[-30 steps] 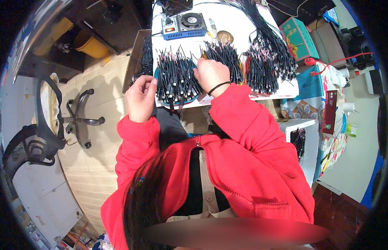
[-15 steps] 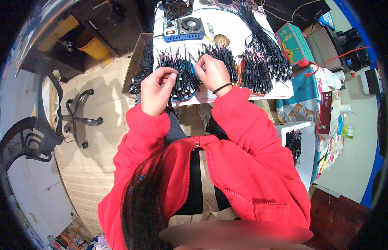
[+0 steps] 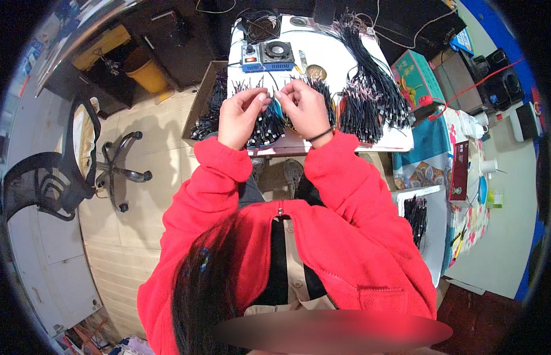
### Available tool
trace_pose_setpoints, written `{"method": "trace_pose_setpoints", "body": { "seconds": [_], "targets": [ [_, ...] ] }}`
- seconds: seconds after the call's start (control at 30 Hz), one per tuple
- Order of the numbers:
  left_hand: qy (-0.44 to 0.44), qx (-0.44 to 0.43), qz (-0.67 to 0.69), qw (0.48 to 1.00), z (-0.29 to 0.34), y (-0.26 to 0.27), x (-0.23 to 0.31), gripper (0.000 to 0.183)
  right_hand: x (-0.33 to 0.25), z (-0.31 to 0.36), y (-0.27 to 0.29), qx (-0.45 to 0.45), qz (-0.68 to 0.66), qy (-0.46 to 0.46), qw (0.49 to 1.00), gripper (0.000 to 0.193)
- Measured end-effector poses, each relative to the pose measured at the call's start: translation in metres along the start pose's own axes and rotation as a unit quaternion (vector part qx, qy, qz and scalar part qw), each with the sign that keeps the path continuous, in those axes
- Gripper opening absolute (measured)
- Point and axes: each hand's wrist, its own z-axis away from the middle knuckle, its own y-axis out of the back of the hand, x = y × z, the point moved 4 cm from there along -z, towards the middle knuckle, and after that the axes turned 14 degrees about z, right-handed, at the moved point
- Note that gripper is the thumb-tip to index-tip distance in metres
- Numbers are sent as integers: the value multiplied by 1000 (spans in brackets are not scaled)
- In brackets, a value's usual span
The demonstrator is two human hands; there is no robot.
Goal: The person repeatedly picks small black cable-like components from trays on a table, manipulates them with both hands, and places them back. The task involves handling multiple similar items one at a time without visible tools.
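My left hand (image 3: 242,115) and my right hand (image 3: 306,109) are raised over the near side of the white table, fingertips almost meeting. Thumb and forefinger of each are pinched. A thin black cable (image 3: 273,78) stands up by the right fingertips, which seem to grip it; what the left pinch holds is too small to make out. Below and behind the hands is a bundle of short black cables (image 3: 264,129) with bare coloured wire ends, partly hidden by the left hand. Another cable bundle (image 3: 321,89) shows behind the right hand.
A small blue device with a fan (image 3: 268,57) stands farther back, a round brownish tin (image 3: 316,72) to its right. More black cables (image 3: 364,109) lie on the table's right. A cardboard box (image 3: 198,112) of cables adjoins the left edge. A wheeled chair (image 3: 118,171) stands left.
My left hand has moved right and my right hand slightly right, bringing the fingertips close together. A thin black cable now shows between them. The whole view has shifted slightly.
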Motion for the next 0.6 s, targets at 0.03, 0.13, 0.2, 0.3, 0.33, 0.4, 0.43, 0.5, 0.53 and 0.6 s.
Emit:
{"method": "trace_pose_setpoints", "body": {
  "seconds": [0.03,0.13,0.2,0.3,0.33,0.4,0.43,0.5,0.53,0.6],
  "targets": [
    [-2,1,42,999,2,-2,3,23,-2,6,-1,-46,-55,-26,997,15],
    [-10,-5,183,983,9,-14,11,20,-10,30,3,-104,-159,-70,979,13],
    [10,-21,166,986,18,-23,12,19,-12,44,7,-110,-184,-88,973,13],
    [18,-37,154,987,31,-37,12,15,-13,57,17,-141,-202,-105,963,13],
    [29,-38,168,985,34,-40,12,14,-14,61,22,-155,-214,-110,958,13],
    [41,-30,183,982,41,-46,14,12,-16,64,37,-173,-230,-124,950,12],
    [37,-41,186,981,44,-49,16,12,-18,63,48,-152,-243,-110,952,12],
    [46,-49,184,981,50,-53,21,11,-22,58,67,-76,-205,-73,973,12],
    [40,-49,169,984,54,-55,23,10,-25,57,75,-55,-206,-53,976,12],
    [7,-50,64,997,60,-59,28,12,-31,57,80,-41,-211,-51,975,13]
  ]
}}
